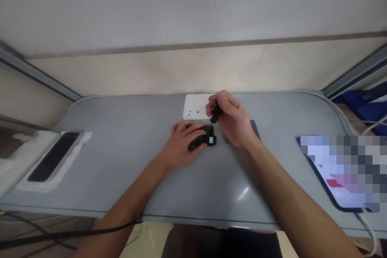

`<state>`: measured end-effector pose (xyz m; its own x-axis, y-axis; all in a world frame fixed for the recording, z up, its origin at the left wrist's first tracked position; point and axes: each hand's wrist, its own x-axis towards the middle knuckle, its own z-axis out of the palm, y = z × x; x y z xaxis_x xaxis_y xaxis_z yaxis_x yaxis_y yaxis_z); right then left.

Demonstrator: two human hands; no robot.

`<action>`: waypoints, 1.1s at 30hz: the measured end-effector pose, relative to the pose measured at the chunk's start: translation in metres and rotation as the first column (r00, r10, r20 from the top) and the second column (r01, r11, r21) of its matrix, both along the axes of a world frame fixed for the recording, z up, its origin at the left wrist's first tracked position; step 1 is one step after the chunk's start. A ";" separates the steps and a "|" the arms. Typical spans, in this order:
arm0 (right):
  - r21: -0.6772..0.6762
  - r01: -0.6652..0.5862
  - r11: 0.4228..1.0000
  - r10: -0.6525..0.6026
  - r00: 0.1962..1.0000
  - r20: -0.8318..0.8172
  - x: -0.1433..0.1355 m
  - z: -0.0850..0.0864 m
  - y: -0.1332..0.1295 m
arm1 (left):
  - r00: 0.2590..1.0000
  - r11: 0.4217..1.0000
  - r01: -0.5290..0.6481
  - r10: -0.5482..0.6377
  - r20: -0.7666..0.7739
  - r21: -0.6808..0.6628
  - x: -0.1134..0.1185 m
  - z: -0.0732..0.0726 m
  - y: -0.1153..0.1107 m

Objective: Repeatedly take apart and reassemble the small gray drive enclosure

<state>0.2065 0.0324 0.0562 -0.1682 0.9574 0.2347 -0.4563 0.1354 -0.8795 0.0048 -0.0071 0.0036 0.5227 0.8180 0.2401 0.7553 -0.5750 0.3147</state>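
A small black electronic device (211, 140) with a whitish spot lies on the grey table. My left hand (185, 145) rests over it with fingers curled round its edges, pressing it to the table and covering much of it. In my right hand (234, 119) is a screwdriver (215, 113) with a black handle, held tilted. Its thin shaft points down at the device, close to my left fingertips; whether the tip touches a screw I cannot tell. Behind the device lies a sheet of white paper (195, 105) bearing several tiny dark bits. A dark flat piece (254, 129) shows partly beneath my right wrist.
On the left, a black phone-like slab (54, 157) lies on white paper. At the right stands or lies a lit tablet or phone (335, 181) with a white cable (367, 225). A pale wall panel (151, 72) closes the table's (115, 169) back; a black cable (75, 233) crosses its front left.
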 end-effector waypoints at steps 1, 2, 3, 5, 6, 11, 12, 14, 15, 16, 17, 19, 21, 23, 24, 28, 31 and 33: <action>-0.002 0.016 1.000 -0.016 1.000 -0.018 0.000 -0.001 0.000 | 1.000 1.000 0.000 0.000 -0.002 -0.002 0.000 0.000 0.000; -0.006 0.037 0.999 -0.037 0.999 -0.026 0.000 -0.002 0.000 | 1.000 1.000 0.001 -0.001 -0.004 -0.006 0.000 0.001 0.000; -0.011 0.057 0.998 -0.058 0.998 -0.020 0.000 -0.002 0.000 | 1.000 1.000 0.003 -0.003 -0.004 -0.010 0.000 0.001 0.000; -0.013 0.077 0.997 -0.077 0.997 0.015 -0.002 -0.003 0.000 | 1.000 1.000 0.005 -0.005 -0.004 -0.018 0.000 0.001 0.000; -0.009 0.076 0.997 -0.076 0.997 0.029 -0.003 -0.003 -0.001 | 1.000 1.000 0.006 -0.006 -0.002 -0.017 0.000 0.002 0.000; 0.014 0.017 1.000 -0.017 1.000 -0.008 -0.004 0.000 -0.002 | 1.000 1.000 0.019 -0.019 0.007 0.002 0.000 0.001 0.000; 0.010 0.000 1.000 0.001 1.000 -0.013 -0.003 0.000 -0.001 | 1.000 1.000 0.021 -0.021 0.007 0.006 -0.001 0.001 0.000; 0.004 -0.010 1.000 0.010 1.000 -0.005 0.000 0.000 0.000 | 1.000 1.000 0.024 -0.024 0.007 0.017 -0.001 0.000 0.000; 0.003 0.000 1.000 0.000 1.000 -0.002 0.001 0.000 0.000 | 1.000 0.999 0.027 -0.027 0.008 0.024 -0.001 -0.001 0.000; 0.003 0.014 1.000 -0.014 1.000 -0.004 0.002 -0.001 0.001 | 0.999 0.999 0.032 -0.033 0.009 0.031 -0.001 -0.001 0.000; 0.002 0.026 1.000 -0.026 1.000 -0.010 0.002 -0.002 0.001 | 0.999 0.999 0.037 -0.037 0.011 0.038 -0.001 -0.001 0.000; -0.003 0.052 0.999 -0.052 0.998 -0.018 0.002 -0.004 0.002 | 0.999 0.998 0.041 -0.041 0.013 0.047 -0.001 -0.001 0.000; -0.001 0.082 0.997 -0.082 0.997 0.011 0.000 -0.005 0.002 | 0.999 0.998 0.042 -0.043 0.012 0.052 -0.001 -0.002 0.001; 0.010 0.099 0.995 -0.100 0.994 0.033 -0.001 -0.006 0.003 | 0.999 0.998 0.043 -0.044 0.010 0.052 -0.001 -0.002 0.001; 0.008 0.091 0.996 -0.091 0.995 0.030 -0.001 -0.005 0.004 | 0.999 0.998 0.044 -0.045 0.009 0.050 -0.001 -0.002 0.001; -0.032 0.035 0.999 -0.035 0.999 -0.019 -0.001 -0.004 0.005 | 0.999 0.998 0.040 -0.041 0.011 0.049 -0.001 -0.002 0.001; -0.031 0.019 0.999 -0.020 0.999 -0.030 0.001 -0.006 0.005 | 0.999 0.998 0.044 -0.044 0.008 0.049 -0.001 -0.002 0.001; -0.031 -0.003 1.000 0.001 0.999 -0.047 0.001 -0.007 0.004 | 0.999 0.998 0.045 -0.045 0.008 0.045 -0.001 -0.002 0.001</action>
